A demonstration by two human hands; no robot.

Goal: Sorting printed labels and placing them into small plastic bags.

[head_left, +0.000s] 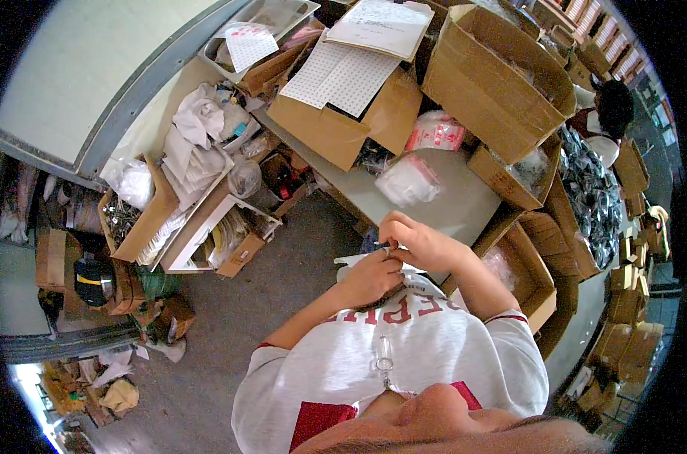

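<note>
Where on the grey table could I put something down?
The bare grey table patch beyond the hands, between the clear plastic bags and the small open box. Farther back it is crowded with cardboard boxes.

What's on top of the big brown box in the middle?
White dotted paper sheets lie across the open cardboard box, with a printed paper stack behind them. They cover the opening, so the inside cannot be seen.

My feed is evenly lit by soft daylight, brightest at the doorway glare lower left. Shadows are faint. Fisheye bending curves the desk edges, a black rim rings the view, and detail stays soft throughout.
</note>
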